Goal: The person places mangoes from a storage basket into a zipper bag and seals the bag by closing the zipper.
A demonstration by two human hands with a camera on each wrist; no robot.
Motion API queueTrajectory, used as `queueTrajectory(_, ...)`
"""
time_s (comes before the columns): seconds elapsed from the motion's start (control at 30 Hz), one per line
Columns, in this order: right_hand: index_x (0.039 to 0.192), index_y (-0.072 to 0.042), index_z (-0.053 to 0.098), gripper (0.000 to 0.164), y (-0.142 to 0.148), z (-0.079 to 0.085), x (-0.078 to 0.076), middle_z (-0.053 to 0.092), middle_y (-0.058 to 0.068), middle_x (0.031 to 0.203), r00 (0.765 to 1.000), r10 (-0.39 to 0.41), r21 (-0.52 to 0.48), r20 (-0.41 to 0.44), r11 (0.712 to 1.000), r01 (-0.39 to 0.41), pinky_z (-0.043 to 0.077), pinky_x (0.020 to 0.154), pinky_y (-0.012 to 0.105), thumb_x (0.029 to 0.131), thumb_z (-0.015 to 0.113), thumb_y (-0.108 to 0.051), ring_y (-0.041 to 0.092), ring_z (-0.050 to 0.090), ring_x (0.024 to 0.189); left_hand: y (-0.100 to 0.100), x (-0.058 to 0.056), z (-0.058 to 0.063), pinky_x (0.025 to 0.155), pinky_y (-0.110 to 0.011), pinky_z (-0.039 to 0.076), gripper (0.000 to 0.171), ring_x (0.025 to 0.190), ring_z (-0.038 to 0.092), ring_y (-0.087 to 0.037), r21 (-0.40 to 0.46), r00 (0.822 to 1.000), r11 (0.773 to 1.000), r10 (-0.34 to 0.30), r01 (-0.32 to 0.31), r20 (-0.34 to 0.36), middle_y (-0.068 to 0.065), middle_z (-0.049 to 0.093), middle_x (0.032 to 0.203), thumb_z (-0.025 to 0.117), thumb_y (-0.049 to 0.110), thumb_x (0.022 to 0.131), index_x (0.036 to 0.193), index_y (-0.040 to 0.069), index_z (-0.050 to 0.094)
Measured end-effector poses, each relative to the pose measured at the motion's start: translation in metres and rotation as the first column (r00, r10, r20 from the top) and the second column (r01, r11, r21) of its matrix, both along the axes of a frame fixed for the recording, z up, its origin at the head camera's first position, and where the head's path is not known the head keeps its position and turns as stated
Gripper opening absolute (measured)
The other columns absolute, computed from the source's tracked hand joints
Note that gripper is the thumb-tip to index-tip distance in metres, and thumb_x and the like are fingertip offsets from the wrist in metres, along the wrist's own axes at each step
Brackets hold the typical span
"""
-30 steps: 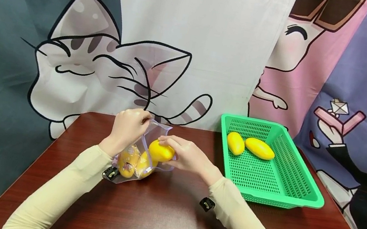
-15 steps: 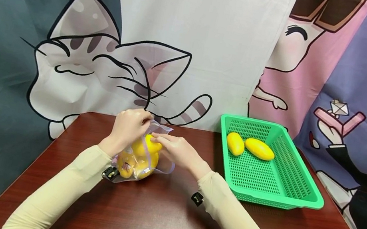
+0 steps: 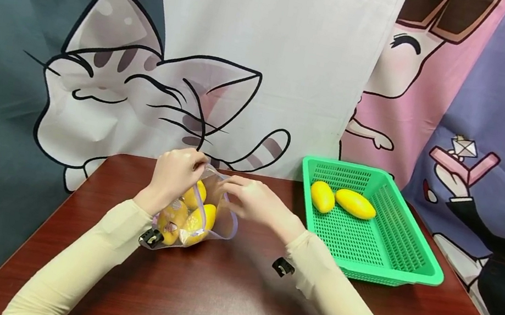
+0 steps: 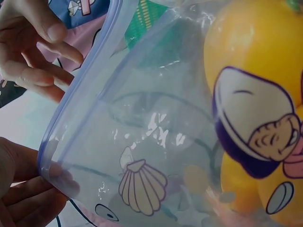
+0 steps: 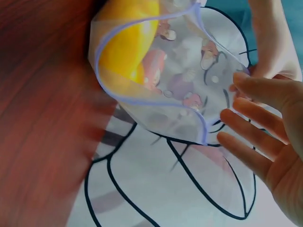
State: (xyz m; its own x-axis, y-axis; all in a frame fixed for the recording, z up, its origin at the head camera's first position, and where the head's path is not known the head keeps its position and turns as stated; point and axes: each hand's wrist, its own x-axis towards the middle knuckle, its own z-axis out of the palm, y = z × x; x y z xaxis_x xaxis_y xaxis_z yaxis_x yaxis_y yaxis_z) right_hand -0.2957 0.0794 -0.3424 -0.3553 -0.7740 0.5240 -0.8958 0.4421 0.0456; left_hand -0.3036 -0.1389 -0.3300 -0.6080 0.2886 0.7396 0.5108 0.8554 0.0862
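Note:
A clear zip bag (image 4: 156,161) with a purple-blue edge and printed cartoon figures stands on the table, its mouth gaping to the right. My left hand (image 3: 177,170) pinches the upper edge of that mouth. Inside, low in the bag, lie yellow mangoes (image 3: 201,221), partly behind the printed film. My right hand (image 3: 255,202) is right at the bag's opening with nothing in it. Its fingers (image 5: 251,127) are spread and slightly bent beside the purple-blue edge in the right wrist view.
To the right, a green plastic basket (image 3: 390,276) holds two yellow mangoes, one upright-lying (image 3: 323,196) and one sideways (image 3: 355,204). Both hands are over a dark red-brown wooden table (image 3: 227,309). A cartoon-printed cloth (image 3: 276,44) hangs behind its far edge.
My right hand has pushed a mango leftward into the bag, let it go, and drawn back slightly to the mouth. My left hand has kept its hold on the edge.

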Motion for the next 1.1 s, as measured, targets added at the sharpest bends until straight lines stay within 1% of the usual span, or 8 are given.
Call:
queueTrajectory(0.1, 0.103, -0.017, 0.067, 0.023, 0.006, 0.006, 0.002, 0.064, -0.003, 0.104, 0.999, -0.045, 0.038, 0.013, 0.998, 0.045, 0.052, 0.079, 0.025, 0.081, 0.073, -0.018, 0.011, 0.064, 0.092, 0.0, 0.0, 0.0, 0.048, -0.041, 0.047, 0.009, 0.059, 0.064, -0.027, 0.007, 1.0, 1.0, 0.001, -0.001, -0.006, -0.002, 0.07, 0.076, 0.066, 0.009, 0.082, 0.081, 0.013, 0.074)
queueTrajectory(0.17, 0.104, -0.018, 0.068, 0.023, 0.011, 0.008, 0.002, 0.064, -0.004, 0.105, 0.996, -0.081, 0.066, 0.038, 0.995, 0.079, 0.052, 0.079, 0.027, 0.082, 0.073, -0.02, 0.01, 0.063, 0.093, 0.0, 0.0, -0.001, 0.048, -0.041, 0.047, 0.009, 0.057, 0.063, -0.027, 0.009, 1.0, 1.0, 0.0, 0.0, -0.011, -0.002, 0.07, 0.075, 0.066, 0.009, 0.082, 0.08, 0.014, 0.074)
queueTrajectory(0.27, 0.106, -0.019, 0.067, 0.023, 0.017, 0.01, 0.002, 0.064, -0.006, 0.106, 0.989, -0.117, 0.101, 0.089, 0.989, 0.108, 0.052, 0.081, 0.027, 0.084, 0.072, -0.023, 0.009, 0.063, 0.095, 0.0, 0.0, -0.002, 0.047, -0.041, 0.046, 0.01, 0.056, 0.062, -0.026, 0.015, 1.0, 1.0, 0.0, 0.0, -0.013, -0.002, 0.069, 0.073, 0.065, 0.009, 0.081, 0.079, 0.014, 0.073)
queueTrajectory(0.37, 0.106, -0.019, 0.066, 0.021, 0.022, 0.012, 0.002, 0.063, -0.007, 0.105, 0.983, -0.132, 0.108, 0.125, 0.987, 0.119, 0.052, 0.079, 0.026, 0.086, 0.07, -0.025, 0.009, 0.063, 0.092, 0.0, -0.001, -0.003, 0.047, -0.041, 0.046, 0.011, 0.055, 0.062, -0.026, 0.016, 1.0, 1.0, 0.0, 0.0, -0.013, -0.002, 0.068, 0.073, 0.064, 0.009, 0.082, 0.08, 0.014, 0.073)
queueTrajectory(0.5, 0.106, -0.018, 0.066, 0.02, 0.028, 0.014, 0.002, 0.063, -0.007, 0.103, 0.98, -0.139, 0.096, 0.143, 0.987, 0.125, 0.051, 0.077, 0.025, 0.087, 0.068, -0.025, 0.009, 0.063, 0.087, 0.0, -0.001, -0.002, 0.046, -0.04, 0.045, 0.011, 0.056, 0.062, -0.026, 0.017, 1.0, 1.0, 0.002, -0.002, -0.013, -0.002, 0.069, 0.073, 0.064, 0.009, 0.082, 0.08, 0.014, 0.073)
queueTrajectory(0.6, 0.106, -0.017, 0.067, 0.019, 0.032, 0.015, 0.001, 0.063, -0.006, 0.103, 0.976, -0.157, 0.106, 0.154, 0.984, 0.142, 0.051, 0.078, 0.025, 0.089, 0.065, -0.026, 0.009, 0.063, 0.087, 0.0, -0.002, -0.003, 0.047, -0.04, 0.046, 0.01, 0.057, 0.063, -0.027, 0.019, 1.0, 1.0, 0.001, -0.001, -0.015, -0.002, 0.069, 0.073, 0.064, 0.01, 0.082, 0.08, 0.014, 0.073)
queueTrajectory(0.9, 0.109, -0.018, 0.066, 0.021, 0.044, 0.02, -0.003, 0.065, -0.002, 0.108, 0.953, -0.223, 0.161, 0.207, 0.968, 0.192, 0.051, 0.085, 0.03, 0.091, 0.062, -0.029, 0.015, 0.065, 0.093, -0.001, -0.002, -0.003, 0.048, -0.041, 0.047, 0.011, 0.059, 0.064, -0.027, 0.028, 1.0, 1.0, 0.002, -0.002, -0.014, -0.001, 0.07, 0.077, 0.064, 0.011, 0.082, 0.082, 0.014, 0.074)
queueTrajectory(1.1, 0.114, -0.018, 0.066, 0.028, 0.053, 0.022, -0.004, 0.065, -0.002, 0.111, 0.923, -0.309, 0.22, 0.231, 0.94, 0.26, 0.05, 0.089, 0.033, 0.091, 0.061, -0.034, 0.017, 0.065, 0.099, -0.002, -0.002, -0.004, 0.048, -0.041, 0.047, 0.01, 0.059, 0.064, -0.027, 0.026, 1.0, 1.0, -0.004, 0.004, -0.016, -0.002, 0.07, 0.077, 0.064, 0.01, 0.082, 0.082, 0.013, 0.074)
